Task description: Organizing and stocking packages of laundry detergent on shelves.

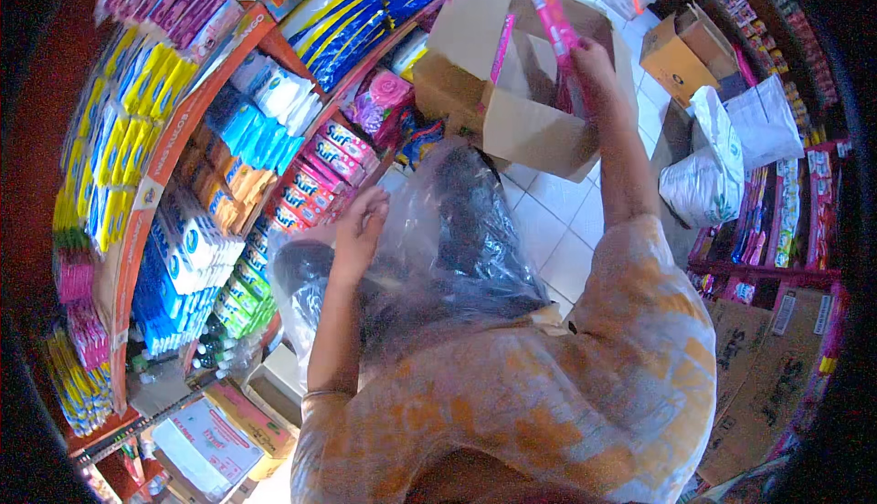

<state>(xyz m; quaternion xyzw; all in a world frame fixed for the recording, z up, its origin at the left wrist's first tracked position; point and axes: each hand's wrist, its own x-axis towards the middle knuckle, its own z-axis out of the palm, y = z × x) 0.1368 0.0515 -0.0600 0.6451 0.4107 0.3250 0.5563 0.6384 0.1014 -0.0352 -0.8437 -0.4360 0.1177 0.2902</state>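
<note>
My right hand [593, 60] grips a long pink pack [553, 18] over an open cardboard box [538, 135], its flaps spread. Further pink packaging inside the box is partly hidden by my wrist and the box walls. My left hand [363, 222] is raised over my lap with its fingers loosely curled and apart, and nothing shows in it. Beside that hand, pink and red Surf packs [308, 185] are stacked on a shelf. A large clear plastic bag [411, 237] covers my lap and knees.
Shelves with an orange edge strip [179, 124] curve along the left, full of detergent packs [140, 86]. At right stand a smaller open carton [678, 59] and a white sack [706, 175]. Pale floor tiles [562, 230] show between. Closed cartons [760, 381] stand at lower right.
</note>
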